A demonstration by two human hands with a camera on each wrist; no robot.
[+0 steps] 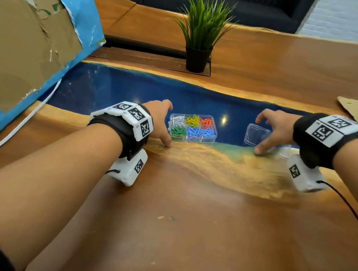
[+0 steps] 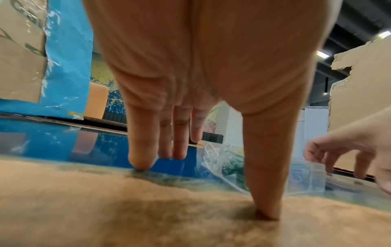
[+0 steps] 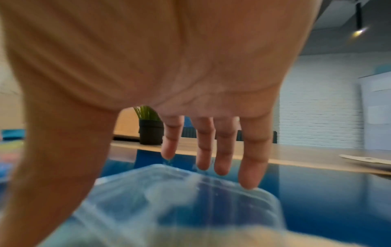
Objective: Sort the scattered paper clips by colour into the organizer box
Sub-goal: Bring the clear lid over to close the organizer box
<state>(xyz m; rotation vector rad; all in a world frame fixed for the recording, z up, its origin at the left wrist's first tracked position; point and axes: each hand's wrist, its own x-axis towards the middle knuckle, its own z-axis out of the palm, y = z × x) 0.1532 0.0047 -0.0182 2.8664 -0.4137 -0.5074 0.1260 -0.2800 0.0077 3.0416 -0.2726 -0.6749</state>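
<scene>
Box (image 1: 193,128): sorted, uncovered, long axis left-right
Lid (image 1: 255,135): right of box, apart
Right hand (image 1: 278,128): over lid, fingers spread, nearer
Left hand (image 1: 161,120): fingers straight, tips on table beside box

The table (image 1: 187,223) is smooth brown wood with a shiny blue part (image 1: 117,90). The organizer box (image 1: 212,136) and the lid (image 1: 253,135) are clear plastic. The cardboard (image 1: 18,43) looks torn and rough

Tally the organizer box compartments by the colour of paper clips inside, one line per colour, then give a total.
In the organizer box:
White clips: 1 compartment
Yellow clips: 1 compartment
Orange clips: 1 compartment
Green clips: 1 compartment
Blue clips: 2 compartments
Total: 6 compartments
</scene>
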